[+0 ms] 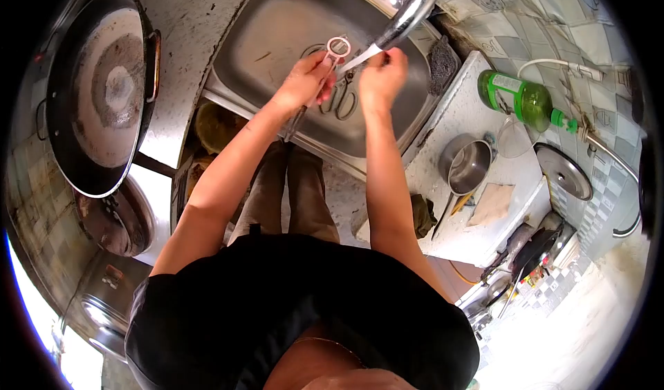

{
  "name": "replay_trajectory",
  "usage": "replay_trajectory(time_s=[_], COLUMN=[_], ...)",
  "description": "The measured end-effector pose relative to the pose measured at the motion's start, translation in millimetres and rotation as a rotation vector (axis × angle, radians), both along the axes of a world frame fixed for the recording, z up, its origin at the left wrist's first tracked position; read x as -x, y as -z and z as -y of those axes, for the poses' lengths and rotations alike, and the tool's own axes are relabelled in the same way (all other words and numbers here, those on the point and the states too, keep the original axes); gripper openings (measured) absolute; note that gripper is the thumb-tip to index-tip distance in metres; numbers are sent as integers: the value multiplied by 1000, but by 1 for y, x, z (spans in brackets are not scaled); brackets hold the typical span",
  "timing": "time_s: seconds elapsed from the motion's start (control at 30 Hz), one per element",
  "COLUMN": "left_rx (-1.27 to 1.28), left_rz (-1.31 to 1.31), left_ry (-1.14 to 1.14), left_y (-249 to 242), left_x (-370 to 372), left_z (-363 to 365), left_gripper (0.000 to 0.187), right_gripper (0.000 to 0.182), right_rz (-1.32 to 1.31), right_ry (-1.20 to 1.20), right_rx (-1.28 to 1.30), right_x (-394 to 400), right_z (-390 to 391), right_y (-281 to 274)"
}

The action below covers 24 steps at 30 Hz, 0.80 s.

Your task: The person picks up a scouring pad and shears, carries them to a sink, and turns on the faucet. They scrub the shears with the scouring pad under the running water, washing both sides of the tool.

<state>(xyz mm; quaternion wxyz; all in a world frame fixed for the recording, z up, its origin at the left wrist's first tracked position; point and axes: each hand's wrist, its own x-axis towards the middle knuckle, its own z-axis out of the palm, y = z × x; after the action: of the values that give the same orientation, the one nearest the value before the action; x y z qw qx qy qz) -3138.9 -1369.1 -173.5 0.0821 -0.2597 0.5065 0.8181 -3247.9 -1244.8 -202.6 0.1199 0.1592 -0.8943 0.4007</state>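
Note:
Over the metal sink (263, 27), my left hand (308, 79) is closed around a small utensil with a pale ring-shaped end (338, 46). Water runs from the faucet (411, 16) beside that ring. My right hand (382, 77) is to the right of the stream with its fingers curled in; what it holds, if anything, is hidden. Below and between my hands, scissors (340, 103) lie in the sink basin.
A large black pan (104, 89) stands at the left. On the right counter are a green bottle (522, 99), a small saucepan (470, 167), a metal lid (564, 171) and a beige cloth (492, 203). A dark scouring pad (443, 65) sits at the sink's right edge.

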Motion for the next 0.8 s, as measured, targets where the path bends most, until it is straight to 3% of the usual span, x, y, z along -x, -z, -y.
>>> replay_trajectory(time_s=[0.03, 0.17, 0.23, 0.37, 0.57, 0.67, 0.7, 0.77, 0.8], left_rx=[-32, -271, -358, -531, -661, -582, -583, -522, -526], left_rz=[7, -7, -23, 5, 65, 4, 4, -18, -16], left_ry=[-35, -55, -64, -119, 1, -32, -29, -42, -48], left_y=[-1, 8, 9, -7, 13, 6, 3, -4, -2], left_x=[-3, -2, -1, 4, 5, 4, 3, 3, 3], left_z=[4, 15, 14, 1, 6, 7, 6, 5, 2], left_gripper=[30, 31, 31, 35, 33, 33, 33, 28, 28], right_gripper=[10, 14, 12, 20, 10, 8, 8, 21, 19], right_rz=[181, 356, 215, -4, 147, 580, 579, 126, 62], right_ry=[78, 7, -130, -488, -409, -165, -163, -171, -197], right_rx=[166, 200, 319, 145, 156, 52, 52, 150, 143], right_x=[2, -8, -22, -32, -21, 6, 7, 1, -7], right_z=[-4, -9, 1, 25, 37, 37, 30, 28, 25], right_y=[-3, -28, -35, -58, -57, -45, -40, -50, -56])
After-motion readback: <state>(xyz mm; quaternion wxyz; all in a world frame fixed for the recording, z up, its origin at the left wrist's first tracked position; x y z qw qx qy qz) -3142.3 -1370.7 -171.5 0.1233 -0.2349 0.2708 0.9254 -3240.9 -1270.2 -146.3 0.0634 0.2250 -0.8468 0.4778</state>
